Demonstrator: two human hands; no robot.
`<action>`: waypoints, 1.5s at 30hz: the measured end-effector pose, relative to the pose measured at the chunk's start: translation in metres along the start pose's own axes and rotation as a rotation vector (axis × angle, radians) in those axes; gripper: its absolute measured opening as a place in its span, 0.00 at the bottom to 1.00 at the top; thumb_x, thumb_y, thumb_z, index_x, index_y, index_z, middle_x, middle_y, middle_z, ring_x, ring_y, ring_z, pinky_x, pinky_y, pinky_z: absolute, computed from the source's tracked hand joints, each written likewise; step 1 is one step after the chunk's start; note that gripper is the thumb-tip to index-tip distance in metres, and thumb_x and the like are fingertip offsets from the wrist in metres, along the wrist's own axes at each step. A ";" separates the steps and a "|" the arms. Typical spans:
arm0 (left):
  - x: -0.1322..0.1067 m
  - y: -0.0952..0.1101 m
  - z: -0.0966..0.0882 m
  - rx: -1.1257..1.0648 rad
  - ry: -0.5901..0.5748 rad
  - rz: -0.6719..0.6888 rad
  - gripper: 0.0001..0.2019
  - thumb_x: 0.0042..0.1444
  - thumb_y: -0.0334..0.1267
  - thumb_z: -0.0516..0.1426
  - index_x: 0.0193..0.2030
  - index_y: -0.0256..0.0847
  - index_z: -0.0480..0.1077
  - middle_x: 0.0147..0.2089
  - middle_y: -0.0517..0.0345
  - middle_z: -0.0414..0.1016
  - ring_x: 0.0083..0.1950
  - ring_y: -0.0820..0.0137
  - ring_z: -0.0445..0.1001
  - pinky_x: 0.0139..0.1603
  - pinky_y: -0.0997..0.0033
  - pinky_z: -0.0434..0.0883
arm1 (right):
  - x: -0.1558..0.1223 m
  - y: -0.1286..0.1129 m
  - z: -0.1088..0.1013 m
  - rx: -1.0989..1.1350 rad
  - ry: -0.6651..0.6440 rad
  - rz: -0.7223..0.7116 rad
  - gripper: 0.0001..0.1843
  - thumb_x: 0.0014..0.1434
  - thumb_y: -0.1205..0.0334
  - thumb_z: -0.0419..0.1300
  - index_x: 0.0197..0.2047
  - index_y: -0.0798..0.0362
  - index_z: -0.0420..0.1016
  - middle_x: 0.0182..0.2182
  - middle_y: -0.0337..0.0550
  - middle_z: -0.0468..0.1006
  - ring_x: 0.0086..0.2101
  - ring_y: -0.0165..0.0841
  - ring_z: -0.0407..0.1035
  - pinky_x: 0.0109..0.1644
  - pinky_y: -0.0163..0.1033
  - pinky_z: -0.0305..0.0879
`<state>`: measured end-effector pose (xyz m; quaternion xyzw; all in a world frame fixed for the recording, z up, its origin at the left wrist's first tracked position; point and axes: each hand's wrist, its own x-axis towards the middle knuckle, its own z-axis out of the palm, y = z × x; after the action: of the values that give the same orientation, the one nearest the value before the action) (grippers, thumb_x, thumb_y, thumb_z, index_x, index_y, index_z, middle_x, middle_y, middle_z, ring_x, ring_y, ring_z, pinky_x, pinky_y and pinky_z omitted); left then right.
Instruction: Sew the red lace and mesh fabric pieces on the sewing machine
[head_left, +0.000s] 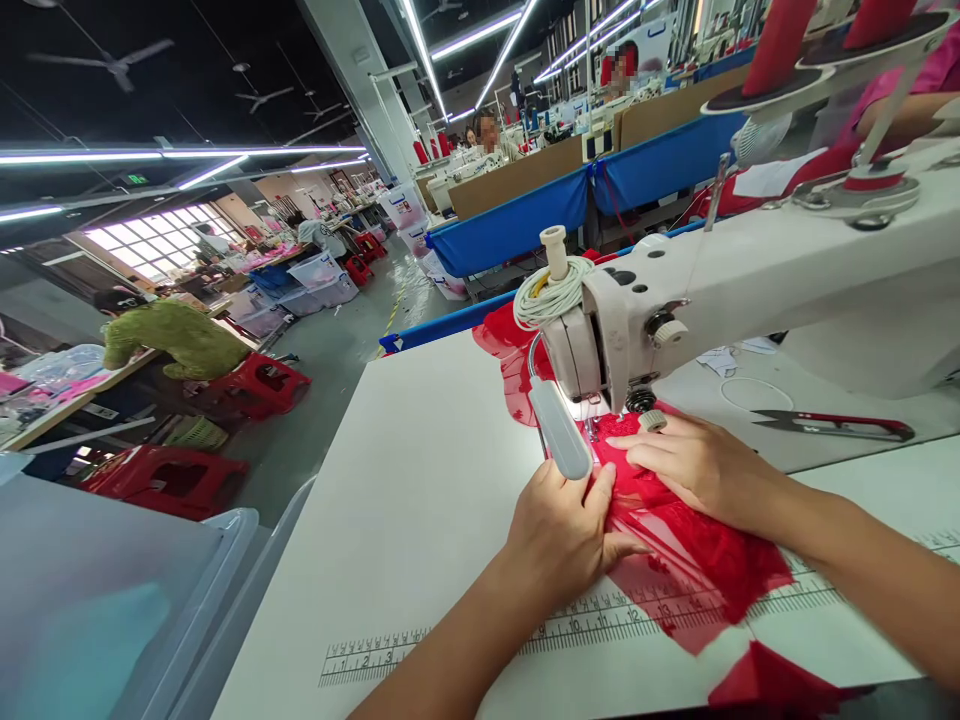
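L forearm (457, 640): cut off, 6 o'clock. Red fabric (697, 560): 4 o'clock on tabletop (420, 480), partly hidden under R hand (697, 465), fingers extended flat. L hand (559, 525): fingers part-hidden behind lamp (559, 430); grip: can't tell.

Grn-clad co-worker (184, 338) sits nr red stools (127, 480), bg L.

From here I see red cloth (720, 560) under the white sewing machine (795, 260), black ruler marks (600, 625) before it.
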<state>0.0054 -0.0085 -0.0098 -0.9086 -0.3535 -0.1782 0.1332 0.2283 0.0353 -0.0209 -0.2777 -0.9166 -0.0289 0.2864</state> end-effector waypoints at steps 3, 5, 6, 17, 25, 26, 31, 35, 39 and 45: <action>0.002 -0.001 0.000 0.021 0.001 -0.003 0.40 0.65 0.63 0.36 0.53 0.29 0.73 0.46 0.37 0.77 0.41 0.57 0.74 0.37 0.60 0.73 | 0.002 0.003 0.001 0.043 -0.023 0.024 0.17 0.64 0.75 0.46 0.36 0.51 0.74 0.38 0.44 0.81 0.33 0.34 0.68 0.36 0.40 0.67; 0.004 -0.002 0.000 0.026 0.003 -0.009 0.39 0.66 0.63 0.37 0.53 0.29 0.73 0.43 0.39 0.77 0.41 0.56 0.74 0.38 0.60 0.73 | 0.002 0.004 0.001 0.055 -0.042 0.062 0.17 0.64 0.74 0.45 0.35 0.50 0.74 0.37 0.45 0.80 0.34 0.35 0.68 0.36 0.40 0.66; 0.005 -0.002 0.000 0.027 0.003 -0.015 0.38 0.66 0.63 0.38 0.53 0.30 0.73 0.42 0.39 0.77 0.42 0.56 0.75 0.39 0.60 0.73 | 0.003 0.005 0.002 0.051 -0.052 0.079 0.18 0.64 0.73 0.45 0.34 0.50 0.74 0.36 0.45 0.80 0.34 0.35 0.68 0.36 0.40 0.66; 0.002 -0.006 0.002 0.043 -0.026 -0.047 0.36 0.65 0.63 0.43 0.56 0.30 0.72 0.37 0.42 0.77 0.40 0.57 0.75 0.39 0.60 0.73 | 0.011 0.003 -0.003 -0.095 -0.060 0.112 0.17 0.62 0.74 0.46 0.31 0.51 0.72 0.24 0.40 0.66 0.28 0.33 0.61 0.29 0.35 0.57; 0.002 -0.006 0.001 0.036 -0.018 -0.042 0.36 0.66 0.61 0.41 0.56 0.29 0.72 0.37 0.43 0.77 0.40 0.57 0.75 0.39 0.60 0.73 | 0.009 0.006 0.001 -0.030 -0.136 0.168 0.15 0.63 0.71 0.47 0.34 0.51 0.73 0.29 0.43 0.70 0.31 0.33 0.64 0.32 0.36 0.61; 0.001 -0.006 0.002 0.038 -0.029 -0.042 0.36 0.66 0.61 0.41 0.57 0.29 0.71 0.38 0.42 0.77 0.40 0.57 0.75 0.39 0.60 0.73 | 0.009 0.007 0.002 -0.033 -0.139 0.163 0.15 0.63 0.71 0.47 0.33 0.51 0.73 0.29 0.44 0.71 0.31 0.34 0.64 0.33 0.36 0.61; 0.000 -0.007 0.004 0.062 -0.022 -0.026 0.37 0.66 0.62 0.43 0.57 0.26 0.70 0.43 0.37 0.77 0.42 0.56 0.75 0.41 0.59 0.72 | 0.007 0.010 0.006 -0.074 -0.053 0.155 0.16 0.60 0.73 0.47 0.32 0.51 0.73 0.27 0.43 0.70 0.31 0.34 0.64 0.31 0.35 0.60; 0.002 -0.006 0.004 0.061 -0.046 -0.043 0.37 0.65 0.64 0.43 0.51 0.28 0.73 0.43 0.38 0.77 0.42 0.56 0.75 0.40 0.59 0.72 | 0.009 0.010 0.002 -0.086 -0.070 0.136 0.16 0.59 0.74 0.47 0.33 0.51 0.75 0.27 0.43 0.69 0.30 0.33 0.63 0.29 0.34 0.59; 0.003 -0.005 0.004 0.049 -0.037 -0.050 0.36 0.65 0.63 0.41 0.45 0.30 0.74 0.40 0.40 0.77 0.41 0.57 0.74 0.39 0.59 0.72 | 0.009 0.008 0.000 -0.056 -0.091 0.153 0.16 0.59 0.73 0.47 0.35 0.51 0.75 0.28 0.43 0.70 0.30 0.33 0.64 0.30 0.34 0.60; 0.003 -0.005 0.004 0.071 0.003 -0.025 0.36 0.67 0.61 0.39 0.47 0.28 0.74 0.37 0.41 0.77 0.41 0.56 0.74 0.39 0.60 0.71 | 0.010 0.008 0.004 -0.030 0.001 0.192 0.15 0.57 0.74 0.48 0.33 0.50 0.74 0.28 0.41 0.71 0.29 0.32 0.63 0.29 0.34 0.57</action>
<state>0.0051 -0.0014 -0.0114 -0.8985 -0.3707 -0.1687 0.1635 0.2237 0.0475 -0.0201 -0.3684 -0.8850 -0.0153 0.2841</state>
